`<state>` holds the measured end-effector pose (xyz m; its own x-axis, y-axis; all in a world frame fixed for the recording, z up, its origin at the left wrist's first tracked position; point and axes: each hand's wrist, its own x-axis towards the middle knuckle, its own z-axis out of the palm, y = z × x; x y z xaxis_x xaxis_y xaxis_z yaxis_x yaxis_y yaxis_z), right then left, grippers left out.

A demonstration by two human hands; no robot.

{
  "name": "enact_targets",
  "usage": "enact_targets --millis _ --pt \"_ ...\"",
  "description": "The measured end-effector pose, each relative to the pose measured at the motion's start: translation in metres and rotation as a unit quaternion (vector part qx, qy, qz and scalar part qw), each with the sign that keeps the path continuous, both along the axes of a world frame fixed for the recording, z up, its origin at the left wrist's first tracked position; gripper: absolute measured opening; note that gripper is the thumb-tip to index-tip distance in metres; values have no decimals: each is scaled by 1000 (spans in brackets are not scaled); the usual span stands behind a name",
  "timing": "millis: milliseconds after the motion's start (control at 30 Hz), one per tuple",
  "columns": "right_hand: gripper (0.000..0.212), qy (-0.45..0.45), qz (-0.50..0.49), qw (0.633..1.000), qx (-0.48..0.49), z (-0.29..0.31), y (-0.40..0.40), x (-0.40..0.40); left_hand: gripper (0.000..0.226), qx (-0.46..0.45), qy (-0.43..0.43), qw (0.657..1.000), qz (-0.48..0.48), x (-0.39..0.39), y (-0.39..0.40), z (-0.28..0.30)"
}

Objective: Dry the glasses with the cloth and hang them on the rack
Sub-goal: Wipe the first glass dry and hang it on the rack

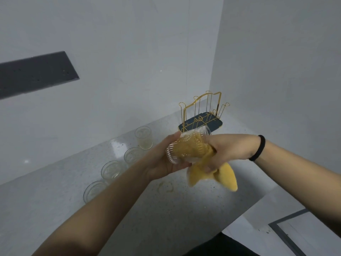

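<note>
Held glass (181,145): ribbed and clear, tilted on its side in the air above the counter, in front of the rack, base toward the left hand, mouth toward the right.
Cloth (214,174): yellow; one part is stuffed inside the held glass, the rest hangs out below the right hand in two loose flaps.
Left hand (162,159): fingers curled round the base end of the held glass, gripping it.
Right hand (228,150): at the mouth of the held glass, fingers closed on the cloth just where it leaves the glass.
Band (258,147): black, round the right wrist.
Rack (203,111): gold wire with upright pegs on a dark tray, standing in the counter's far corner; nothing hangs on it.
Other glasses (110,169): four, upright in a row on the counter to the left of the hands, the nearest partly hidden by the left forearm.
Counter (166,209): pale speckled stone, with a faint yellowish mark just below the cloth.
Walls (129,52): plain white, with a dark grey panel (35,72) at the left.
</note>
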<state>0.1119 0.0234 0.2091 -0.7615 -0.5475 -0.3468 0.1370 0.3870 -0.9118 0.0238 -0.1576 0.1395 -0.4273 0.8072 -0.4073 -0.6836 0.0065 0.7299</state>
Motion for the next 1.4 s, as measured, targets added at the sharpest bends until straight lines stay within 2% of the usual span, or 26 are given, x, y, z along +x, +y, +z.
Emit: enact_targets --millis 67,167,267,400,500,600,667,733,767,800,867,933,1000,1067,1167,1233,1333,1400 --pt "40 -1 80 991 107 0 4 -1 44 -17 1 1000 -18 -2 -3 2" --pt "45 111 70 966 223 -6 -1 1 38 -25 -5 999 -19 -1 -6 8" --pt "44 258 -19 937 236 -10 -4 5 44 -10 -2 1000 -4 -2 -7 8" --pt "39 304 -129 920 212 -15 -11 6 49 2 47 999 6 1 -6 5" --pt "28 286 -189 925 161 -22 -18 11 49 -67 131 989 -7 2 -6 9" --pt "24 263 -194 936 130 -19 -18 11 82 -143 219 964 -49 0 -10 11" --pt "22 235 -223 944 59 -15 -16 8 85 -91 271 958 -21 3 -11 10" --pt "25 175 -258 949 -46 -11 -12 5 85 -48 346 936 38 10 -10 9" --pt "26 162 -255 951 -68 -9 -11 3 92 -40 366 927 67 12 -8 8" --pt "27 168 -238 955 -61 -5 -10 2 99 -34 356 930 79 12 -6 6" --pt "29 211 -179 961 20 0 -6 2 101 2 276 961 36 11 -5 7" --pt "35 239 -104 955 139 2 -5 2 85 13 213 977 -18 9 -7 13" --pt "35 238 -61 951 186 1 -3 3 74 0 158 986 -55 4 -8 14" --pt "30 231 -75 957 158 -2 1 3 67 -5 145 987 -63 5 -7 14" --pt "32 157 -167 973 1 -4 5 2 77 -27 233 972 9 9 -4 6" --pt "38 107 -184 974 -77 -5 7 2 80 -22 273 960 54 12 -3 3" --pt "42 51 -75 992 -83 6 8 4 98 20 243 970 10 10 -3 7" --pt "46 28 14 999 -5 11 7 9 106 4 225 974 -20 10 -5 16"
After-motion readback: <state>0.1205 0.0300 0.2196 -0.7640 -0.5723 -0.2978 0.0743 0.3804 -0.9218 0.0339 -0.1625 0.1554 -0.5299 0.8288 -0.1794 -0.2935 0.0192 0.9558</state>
